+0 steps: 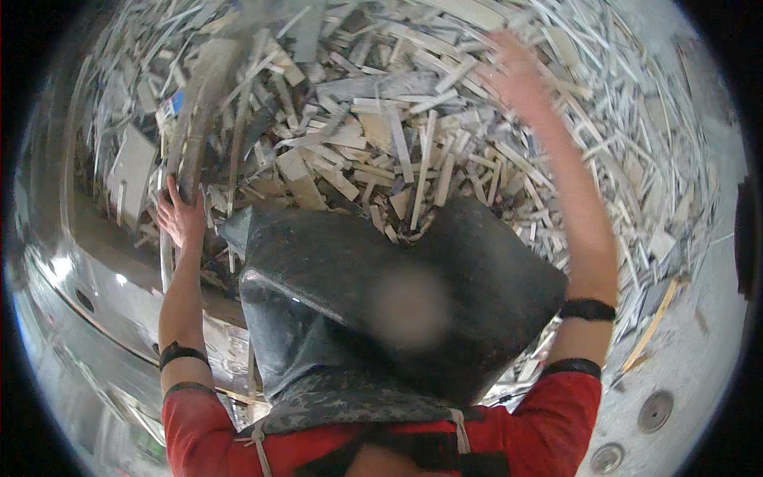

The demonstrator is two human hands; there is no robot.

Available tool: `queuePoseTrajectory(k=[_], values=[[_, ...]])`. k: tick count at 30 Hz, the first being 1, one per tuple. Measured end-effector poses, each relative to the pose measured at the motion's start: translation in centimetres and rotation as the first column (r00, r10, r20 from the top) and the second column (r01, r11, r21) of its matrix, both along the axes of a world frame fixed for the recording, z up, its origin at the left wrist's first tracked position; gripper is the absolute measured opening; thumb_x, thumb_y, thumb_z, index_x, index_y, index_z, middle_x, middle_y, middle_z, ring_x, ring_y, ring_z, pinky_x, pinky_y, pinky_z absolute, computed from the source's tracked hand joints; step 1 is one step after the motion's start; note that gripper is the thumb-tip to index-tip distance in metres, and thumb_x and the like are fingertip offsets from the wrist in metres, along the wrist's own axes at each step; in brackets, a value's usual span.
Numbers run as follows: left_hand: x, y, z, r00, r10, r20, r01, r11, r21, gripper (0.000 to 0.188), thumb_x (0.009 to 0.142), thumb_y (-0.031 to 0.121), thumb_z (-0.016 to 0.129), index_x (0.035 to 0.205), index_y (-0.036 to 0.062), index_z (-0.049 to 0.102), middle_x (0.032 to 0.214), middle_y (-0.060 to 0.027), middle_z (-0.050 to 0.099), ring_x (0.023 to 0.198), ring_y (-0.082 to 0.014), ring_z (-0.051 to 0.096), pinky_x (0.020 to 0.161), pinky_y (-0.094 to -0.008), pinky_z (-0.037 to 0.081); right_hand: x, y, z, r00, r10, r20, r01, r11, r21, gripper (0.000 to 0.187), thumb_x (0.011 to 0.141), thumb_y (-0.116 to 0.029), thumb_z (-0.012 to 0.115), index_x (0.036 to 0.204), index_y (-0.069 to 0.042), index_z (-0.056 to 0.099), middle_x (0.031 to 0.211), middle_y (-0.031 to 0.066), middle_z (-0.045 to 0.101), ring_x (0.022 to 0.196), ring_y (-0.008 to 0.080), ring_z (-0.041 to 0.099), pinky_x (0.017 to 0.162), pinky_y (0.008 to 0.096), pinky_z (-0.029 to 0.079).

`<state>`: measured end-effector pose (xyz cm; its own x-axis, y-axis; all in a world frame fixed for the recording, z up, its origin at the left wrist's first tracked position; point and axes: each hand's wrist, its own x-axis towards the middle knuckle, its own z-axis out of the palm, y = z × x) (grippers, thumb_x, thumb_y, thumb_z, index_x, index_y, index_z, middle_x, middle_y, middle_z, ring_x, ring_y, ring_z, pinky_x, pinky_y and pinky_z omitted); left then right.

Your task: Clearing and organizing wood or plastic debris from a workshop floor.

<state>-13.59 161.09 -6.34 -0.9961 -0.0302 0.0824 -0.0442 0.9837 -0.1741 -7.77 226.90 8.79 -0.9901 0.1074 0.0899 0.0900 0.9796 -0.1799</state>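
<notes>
At left, beside a metal ledge (107, 298) that narrows the room, the left hand (181, 216) touches a long board's (208, 107) near end; whether that grip is closed, I cannot tell. The board looks stiff, likely best held mid-length by its edges. Rightward, loose strips (400, 145), probably light and snappable, crowd together beneath the blurred right hand (518, 78), its fingers apart.

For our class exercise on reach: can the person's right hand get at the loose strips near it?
Probably yes: the right hand is close to the loose strips, with no barrier visible between.
</notes>
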Motion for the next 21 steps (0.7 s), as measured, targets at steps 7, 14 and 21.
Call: queuePoseTrajectory(k=[7, 14, 21], values=[[-0.8, 0.4, 0.8, 0.996, -0.066, -0.053, 0.067, 0.998, 0.013, 0.085, 0.083, 0.053, 0.065, 0.154, 0.0294, 0.025, 0.144, -0.0219, 0.039, 0.135, -0.0376, 0.037, 0.112, -0.0533, 0.026, -4.1, -12.1, -12.0, 0.956, 0.202, 0.212, -0.227, 0.969, 0.098, 0.054, 0.085, -0.027, 0.068, 0.13, -0.003, 0.052, 0.124, 0.0172, 0.057, 0.12, 0.0326, 0.052, 0.101, 0.0463, 0.044], [-0.8, 1.2, 0.8, 0.998, -0.06, -0.008, 0.061, 0.996, 0.059, 0.087, 0.082, 0.055, 0.065, 0.155, 0.0295, 0.024, 0.145, -0.0219, 0.038, 0.134, -0.037, 0.037, 0.112, -0.0531, 0.026, -5.7, -11.3, -10.2, 0.929, 0.207, 0.307, -0.282, 0.933, 0.224, 0.03, 0.086, -0.02, 0.063, 0.112, -0.005, 0.059, 0.106, 0.0186, 0.061, 0.106, 0.0334, 0.059, 0.091, 0.0461, 0.049], [-0.4, 0.1, 1.0, 0.997, -0.068, -0.038, 0.068, 0.998, -0.011, 0.086, 0.081, 0.05, 0.068, 0.154, 0.0302, 0.027, 0.143, -0.0192, 0.04, 0.132, -0.0359, 0.04, 0.111, -0.0537, 0.029, 7.2, -1.7, -0.1, 0.944, -0.014, 0.33, 0.01, 1.0, 0.013, 0.033, 0.091, -0.013, 0.053, 0.121, -0.002, 0.059, 0.124, 0.0164, 0.062, 0.115, 0.0335, 0.059, 0.099, 0.0401, 0.046]])
